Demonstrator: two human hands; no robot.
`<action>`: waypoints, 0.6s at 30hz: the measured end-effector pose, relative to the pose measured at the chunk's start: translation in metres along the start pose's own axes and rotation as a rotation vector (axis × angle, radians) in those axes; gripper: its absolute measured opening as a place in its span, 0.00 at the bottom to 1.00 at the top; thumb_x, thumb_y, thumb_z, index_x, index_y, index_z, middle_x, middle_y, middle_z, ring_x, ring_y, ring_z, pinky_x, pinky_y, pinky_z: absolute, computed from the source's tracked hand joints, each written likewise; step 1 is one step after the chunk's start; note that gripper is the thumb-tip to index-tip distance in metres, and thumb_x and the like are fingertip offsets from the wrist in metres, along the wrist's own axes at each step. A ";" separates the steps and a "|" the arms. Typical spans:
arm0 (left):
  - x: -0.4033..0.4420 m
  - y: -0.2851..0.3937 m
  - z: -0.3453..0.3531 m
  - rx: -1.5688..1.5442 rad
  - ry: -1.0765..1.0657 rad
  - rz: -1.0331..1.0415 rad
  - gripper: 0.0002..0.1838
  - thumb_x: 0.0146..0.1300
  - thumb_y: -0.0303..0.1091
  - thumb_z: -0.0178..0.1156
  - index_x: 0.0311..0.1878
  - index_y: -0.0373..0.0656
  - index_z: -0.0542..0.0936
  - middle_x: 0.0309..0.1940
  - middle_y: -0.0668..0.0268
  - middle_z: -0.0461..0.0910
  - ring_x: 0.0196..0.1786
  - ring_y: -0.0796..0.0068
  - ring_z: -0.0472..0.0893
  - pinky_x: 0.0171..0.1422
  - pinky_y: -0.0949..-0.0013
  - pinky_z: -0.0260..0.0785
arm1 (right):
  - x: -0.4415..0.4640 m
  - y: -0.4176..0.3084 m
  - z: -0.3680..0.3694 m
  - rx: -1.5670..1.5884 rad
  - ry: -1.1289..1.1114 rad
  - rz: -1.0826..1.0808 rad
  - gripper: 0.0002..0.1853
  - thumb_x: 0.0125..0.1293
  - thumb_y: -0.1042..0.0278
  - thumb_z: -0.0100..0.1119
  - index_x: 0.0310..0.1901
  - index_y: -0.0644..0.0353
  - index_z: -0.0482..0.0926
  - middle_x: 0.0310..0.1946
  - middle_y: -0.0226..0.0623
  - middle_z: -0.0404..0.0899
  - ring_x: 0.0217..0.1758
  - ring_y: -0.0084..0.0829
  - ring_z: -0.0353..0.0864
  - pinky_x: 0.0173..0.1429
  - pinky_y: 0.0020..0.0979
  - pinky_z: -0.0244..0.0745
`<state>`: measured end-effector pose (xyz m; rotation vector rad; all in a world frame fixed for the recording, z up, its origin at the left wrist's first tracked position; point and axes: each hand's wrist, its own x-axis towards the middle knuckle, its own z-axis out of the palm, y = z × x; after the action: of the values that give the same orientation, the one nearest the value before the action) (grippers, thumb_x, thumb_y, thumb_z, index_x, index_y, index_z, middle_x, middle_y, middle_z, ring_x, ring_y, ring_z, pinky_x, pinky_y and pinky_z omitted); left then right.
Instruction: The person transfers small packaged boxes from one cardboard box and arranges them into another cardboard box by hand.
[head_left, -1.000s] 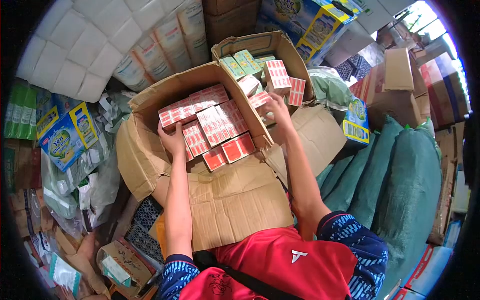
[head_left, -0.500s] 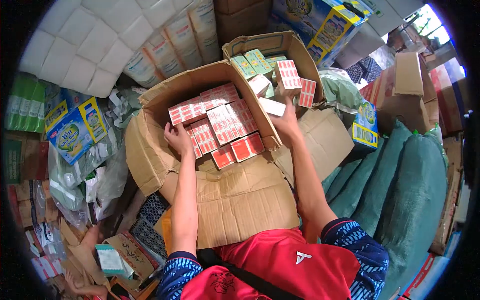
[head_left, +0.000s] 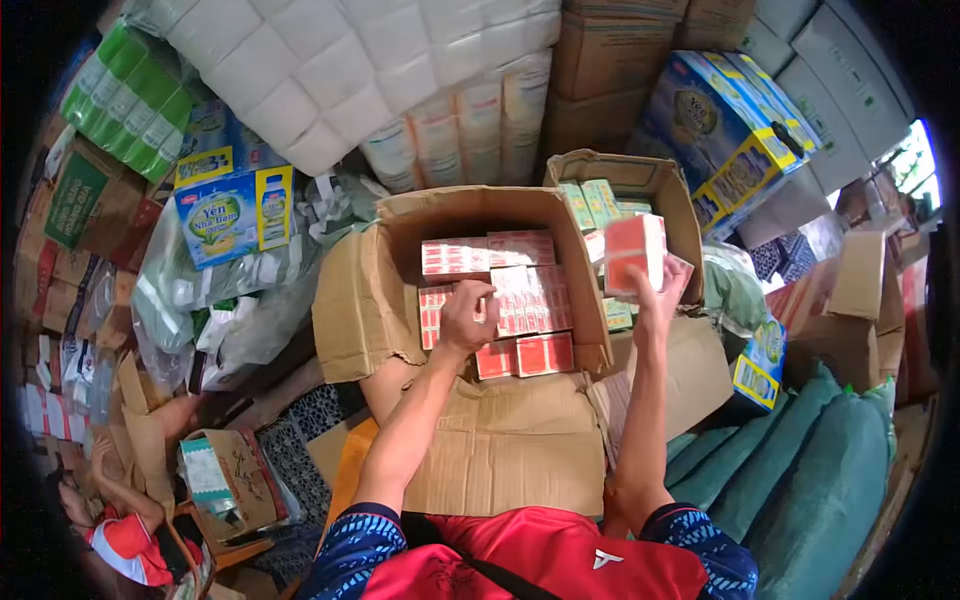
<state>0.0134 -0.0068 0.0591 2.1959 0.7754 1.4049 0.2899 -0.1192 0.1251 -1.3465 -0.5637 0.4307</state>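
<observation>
A large open cardboard box (head_left: 345,310) stands before me, with several red-and-white small packs (head_left: 530,300) stacked inside. Over the packs at its left hovers my left hand (head_left: 468,318), its fingers curled in and nothing visible in them. My right hand (head_left: 655,295) grips a red-and-white pack (head_left: 628,245) from below, tilted with its red face toward me, above the gap between the two boxes. Behind it, a second cardboard box (head_left: 680,195) contains green packs (head_left: 598,200) and more red-and-white packs, partly hidden by the held one.
Blue-and-yellow cartons (head_left: 225,222) lie at left on plastic bags, with a bigger one (head_left: 715,130) at the back right. White wrapped bundles (head_left: 370,70) rise behind. Green sacks (head_left: 820,480) lean at right. Another person (head_left: 130,535) is at lower left, near an open carton (head_left: 240,480).
My right hand has lifted and turned the pack, so its red face shows. My left hand has moved from the box's left side to over the packs. The camera view has shifted.
</observation>
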 end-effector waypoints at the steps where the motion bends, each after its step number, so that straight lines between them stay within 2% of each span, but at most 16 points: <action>1: 0.001 0.006 -0.003 -0.034 -0.052 0.008 0.14 0.56 0.24 0.63 0.47 0.40 0.77 0.39 0.58 0.78 0.31 0.67 0.78 0.33 0.69 0.73 | -0.016 -0.038 0.018 0.124 -0.050 -0.002 0.41 0.57 0.68 0.74 0.66 0.61 0.57 0.59 0.44 0.70 0.60 0.35 0.75 0.64 0.34 0.72; 3: 0.001 0.012 -0.002 -0.085 -0.010 0.040 0.21 0.59 0.29 0.61 0.57 0.39 0.74 0.43 0.55 0.77 0.34 0.68 0.78 0.37 0.68 0.73 | -0.031 -0.068 0.037 0.341 -0.201 0.082 0.42 0.59 0.67 0.72 0.69 0.59 0.55 0.62 0.43 0.69 0.63 0.35 0.74 0.66 0.35 0.72; 6: 0.005 0.016 -0.009 -0.167 -0.048 0.041 0.28 0.63 0.36 0.56 0.67 0.39 0.68 0.49 0.55 0.76 0.37 0.71 0.78 0.40 0.67 0.74 | -0.051 -0.069 0.059 0.339 -0.404 0.137 0.43 0.61 0.68 0.70 0.72 0.56 0.52 0.65 0.43 0.68 0.61 0.33 0.76 0.60 0.33 0.77; 8: -0.011 0.006 0.000 -0.479 -0.007 -0.281 0.30 0.67 0.42 0.53 0.69 0.37 0.66 0.53 0.57 0.76 0.40 0.72 0.79 0.43 0.67 0.74 | -0.064 -0.061 0.073 0.194 -0.562 0.311 0.43 0.61 0.69 0.71 0.72 0.59 0.52 0.61 0.44 0.71 0.57 0.32 0.79 0.57 0.33 0.78; 9: -0.015 0.002 0.004 -0.630 0.012 -0.444 0.32 0.69 0.46 0.52 0.70 0.36 0.65 0.55 0.57 0.76 0.41 0.73 0.79 0.44 0.67 0.74 | -0.065 -0.040 0.077 0.092 -0.675 0.182 0.44 0.61 0.68 0.71 0.72 0.60 0.51 0.60 0.48 0.73 0.55 0.34 0.80 0.57 0.35 0.78; 10: -0.004 0.012 0.000 -0.624 0.045 -0.564 0.35 0.73 0.55 0.46 0.69 0.33 0.67 0.59 0.58 0.76 0.49 0.72 0.80 0.55 0.67 0.72 | -0.069 -0.032 0.079 -0.061 -0.739 0.124 0.45 0.60 0.66 0.72 0.72 0.61 0.51 0.60 0.46 0.72 0.56 0.35 0.79 0.58 0.35 0.77; 11: -0.010 -0.003 0.003 -0.652 -0.005 -0.649 0.35 0.74 0.57 0.44 0.68 0.32 0.69 0.59 0.57 0.76 0.51 0.71 0.80 0.58 0.67 0.71 | -0.074 -0.025 0.079 -0.215 -0.798 0.061 0.46 0.60 0.64 0.73 0.73 0.61 0.51 0.61 0.44 0.71 0.57 0.35 0.77 0.59 0.35 0.76; 12: -0.026 -0.033 0.008 -0.677 -0.053 -0.732 0.36 0.74 0.59 0.42 0.66 0.32 0.70 0.60 0.57 0.76 0.53 0.70 0.79 0.62 0.66 0.69 | -0.077 -0.009 0.080 -0.322 -0.887 0.027 0.48 0.59 0.63 0.74 0.73 0.62 0.51 0.61 0.47 0.70 0.59 0.37 0.75 0.59 0.35 0.76; 13: -0.015 -0.026 0.003 -0.700 -0.101 -0.820 0.38 0.75 0.62 0.41 0.65 0.32 0.72 0.60 0.57 0.76 0.55 0.69 0.79 0.65 0.66 0.67 | -0.081 0.002 0.081 -0.431 -0.975 -0.002 0.49 0.58 0.62 0.75 0.73 0.63 0.50 0.61 0.51 0.69 0.61 0.38 0.74 0.59 0.35 0.76; 14: -0.014 -0.013 -0.002 -0.752 -0.097 -0.881 0.38 0.76 0.63 0.38 0.64 0.34 0.75 0.58 0.59 0.78 0.57 0.67 0.78 0.69 0.66 0.62 | -0.086 0.013 0.082 -0.472 -0.946 -0.041 0.50 0.58 0.62 0.75 0.73 0.64 0.50 0.60 0.55 0.68 0.61 0.37 0.74 0.59 0.36 0.78; 17: -0.010 -0.024 -0.002 -0.779 0.022 -0.978 0.39 0.75 0.64 0.36 0.62 0.36 0.76 0.56 0.61 0.80 0.57 0.67 0.78 0.70 0.64 0.63 | -0.088 0.021 0.087 -0.244 -0.912 0.146 0.47 0.61 0.62 0.73 0.73 0.63 0.50 0.60 0.53 0.68 0.59 0.37 0.75 0.58 0.37 0.78; 18: -0.005 -0.018 -0.002 -0.789 0.180 -1.017 0.40 0.74 0.67 0.36 0.61 0.37 0.77 0.53 0.62 0.82 0.57 0.68 0.79 0.66 0.63 0.68 | -0.087 0.020 0.088 -0.103 -0.885 0.215 0.43 0.65 0.64 0.69 0.73 0.62 0.50 0.61 0.51 0.67 0.60 0.36 0.75 0.58 0.37 0.79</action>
<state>0.0062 0.0035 0.0459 0.8496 0.9634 1.0619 0.1680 -0.0984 0.1045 -1.2783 -1.1780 1.2098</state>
